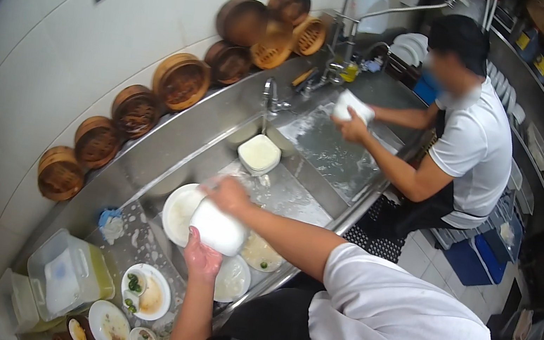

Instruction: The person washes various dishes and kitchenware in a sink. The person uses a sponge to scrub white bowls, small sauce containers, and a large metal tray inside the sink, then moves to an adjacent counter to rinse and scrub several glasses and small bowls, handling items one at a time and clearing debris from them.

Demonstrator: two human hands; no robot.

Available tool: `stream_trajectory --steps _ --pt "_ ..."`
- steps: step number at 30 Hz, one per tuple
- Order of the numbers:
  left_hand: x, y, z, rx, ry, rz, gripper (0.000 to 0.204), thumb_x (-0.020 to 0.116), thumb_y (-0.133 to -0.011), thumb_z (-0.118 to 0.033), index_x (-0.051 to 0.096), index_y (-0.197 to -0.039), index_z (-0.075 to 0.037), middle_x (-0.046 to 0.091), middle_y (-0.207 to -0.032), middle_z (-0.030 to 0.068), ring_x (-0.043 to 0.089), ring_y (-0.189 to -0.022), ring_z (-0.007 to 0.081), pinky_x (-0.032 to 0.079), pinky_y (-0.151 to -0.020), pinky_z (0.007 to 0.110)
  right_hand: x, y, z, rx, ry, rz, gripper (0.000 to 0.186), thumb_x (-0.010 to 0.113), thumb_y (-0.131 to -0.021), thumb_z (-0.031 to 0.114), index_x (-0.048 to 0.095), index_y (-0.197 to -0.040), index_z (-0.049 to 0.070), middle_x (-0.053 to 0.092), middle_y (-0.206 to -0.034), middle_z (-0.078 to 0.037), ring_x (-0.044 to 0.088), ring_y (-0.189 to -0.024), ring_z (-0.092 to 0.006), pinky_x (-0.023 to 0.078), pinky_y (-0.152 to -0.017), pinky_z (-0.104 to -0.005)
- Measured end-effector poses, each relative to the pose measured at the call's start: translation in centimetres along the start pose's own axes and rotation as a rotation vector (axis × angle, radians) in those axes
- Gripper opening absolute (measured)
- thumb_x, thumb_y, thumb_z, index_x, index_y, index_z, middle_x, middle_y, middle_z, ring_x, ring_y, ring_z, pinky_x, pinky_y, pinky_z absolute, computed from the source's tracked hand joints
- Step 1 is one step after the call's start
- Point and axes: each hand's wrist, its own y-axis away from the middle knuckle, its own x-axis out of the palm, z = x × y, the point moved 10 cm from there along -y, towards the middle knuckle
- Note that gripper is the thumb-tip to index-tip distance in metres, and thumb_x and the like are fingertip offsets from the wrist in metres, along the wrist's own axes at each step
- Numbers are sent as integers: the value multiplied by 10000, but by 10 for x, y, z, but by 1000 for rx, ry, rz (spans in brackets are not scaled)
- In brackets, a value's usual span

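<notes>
My left hand (201, 258) grips the lower edge of a white square bowl (217, 227), held over the steel sink (168, 153). My right hand (229, 195) closes on the bowl's upper edge. Just behind the bowl, a round white plate (179, 209) leans in the basin. Further dirty plates (233, 279) lie under the bowl. Another white square bowl (259, 154) sits in the basin below the tap (269, 95).
A second person in a white shirt (471, 145) stands at the far basin holding a white dish (353, 106). Bamboo steamers (179, 80) lean along the tiled wall. Plates with food scraps (146, 292) and a plastic tub of yellowish liquid (67, 273) sit at my left.
</notes>
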Motion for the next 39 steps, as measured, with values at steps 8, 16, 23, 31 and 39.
stream_trajectory --steps 8,16,23,31,39 --pt "70 -68 55 112 98 -9 421 545 -1038 -268 566 -1384 -29 618 -1381 169 601 -1258 333 505 -1059 497 -107 82 -40 -459 -42 -381 421 743 -894 446 718 -1167 127 618 -1274 -162 522 -1284 -382 434 -1081 -563" --pt "214 -35 187 743 -2010 1160 317 644 -916 -81 711 -1223 -123 690 -1315 131 622 -1264 301 490 -1065 463 -113 22 -272 656 -1487 658 662 690 -886 131 402 -1453 -53 671 -1126 -199 719 -945 -314 621 -861 -495" --pt "44 -252 191 274 -1290 -230 323 558 -875 -23 749 -1128 -91 736 -1179 146 687 -1050 322 532 -953 416 -273 9 -503 647 -895 -256 600 657 -765 -79 465 -1331 -27 662 -1040 -193 702 -880 -317 624 -720 -453" --pt "-126 -405 210 -176 -831 -771 356 605 -862 -151 667 -1176 6 703 -1079 144 670 -981 309 543 -874 426 -305 -30 -570 575 -180 -308 692 892 -783 327 590 -1298 -23 711 -1053 -174 704 -926 -300 558 -804 -404" --pt "-113 -429 194 -132 -629 -914 388 622 -832 -199 637 -1185 -39 640 -1164 152 630 -1072 333 496 -986 493 -243 -24 -594 655 -147 89 713 792 -835 413 566 -1389 25 703 -1198 -272 682 -1141 -415 534 -969 -446"
